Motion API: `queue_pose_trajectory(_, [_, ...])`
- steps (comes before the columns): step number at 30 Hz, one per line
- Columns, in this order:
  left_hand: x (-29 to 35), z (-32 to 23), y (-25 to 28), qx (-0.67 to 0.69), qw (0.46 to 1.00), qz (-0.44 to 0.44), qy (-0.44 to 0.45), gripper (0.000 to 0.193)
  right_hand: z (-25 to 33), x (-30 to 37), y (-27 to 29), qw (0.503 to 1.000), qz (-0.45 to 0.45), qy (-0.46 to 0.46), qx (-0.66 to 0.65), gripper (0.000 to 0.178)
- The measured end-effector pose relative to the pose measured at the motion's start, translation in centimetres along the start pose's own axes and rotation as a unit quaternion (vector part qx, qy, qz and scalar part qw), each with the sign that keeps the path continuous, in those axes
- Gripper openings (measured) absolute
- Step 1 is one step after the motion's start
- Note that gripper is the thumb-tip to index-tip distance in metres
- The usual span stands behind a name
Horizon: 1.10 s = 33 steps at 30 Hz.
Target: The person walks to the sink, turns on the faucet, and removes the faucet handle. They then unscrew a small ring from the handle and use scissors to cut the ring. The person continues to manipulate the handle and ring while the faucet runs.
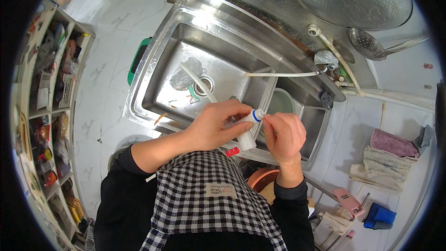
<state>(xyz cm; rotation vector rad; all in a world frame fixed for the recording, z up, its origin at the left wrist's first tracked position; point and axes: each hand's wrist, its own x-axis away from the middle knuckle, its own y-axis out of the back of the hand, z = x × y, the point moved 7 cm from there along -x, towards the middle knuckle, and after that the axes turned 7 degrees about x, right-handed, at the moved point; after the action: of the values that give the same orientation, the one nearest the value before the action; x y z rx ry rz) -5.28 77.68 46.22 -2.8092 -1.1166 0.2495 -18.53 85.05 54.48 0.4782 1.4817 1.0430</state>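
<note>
Over the near edge of the stainless-steel double-basin sink (148,72): white cylindrical bottle with blue collar (246,139)

The bare left hand (216,123) holds the bottle around its body. The bare right hand (285,137) is narrowed, fingertips at the bottle's white tip; grip cannot be confirmed. A crumpled clear plastic bag (186,75) lies in the left basin (220,60).

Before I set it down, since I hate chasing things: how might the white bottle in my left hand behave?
The white bottle would likely roll on its side, its body looking round. Stood upright, it may tip, being long and narrow.
</note>
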Motion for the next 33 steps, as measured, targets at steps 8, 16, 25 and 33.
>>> queue_pose_trajectory(8, [0.0, -0.6, -0.4, -0.013, 1.0, -0.016, 0.016, 0.028, 0.4, 0.5, 0.0, 0.998, -0.017, 0.023, 0.061, 0.027])
queue_pose_trajectory(16, [0.0, 0.7, -0.7, 0.062, 0.991, 0.031, 0.111, 0.029, -0.4, 0.5, -0.1, 0.999, 0.03, -0.028, -0.013, 0.024])
queue_pose_trajectory(25, [-0.1, 1.2, -0.7, 0.079, 0.978, 0.167, 0.092, 0.031, -4.7, 3.6, -3.2, 0.865, 0.107, -0.319, -0.373, 0.004])
queue_pose_trajectory(33, [-0.1, 1.6, -0.1, 0.106, 0.979, 0.161, 0.073, 0.033, -4.7, 3.5, -2.9, 0.793, 0.054, -0.358, -0.49, 0.009])
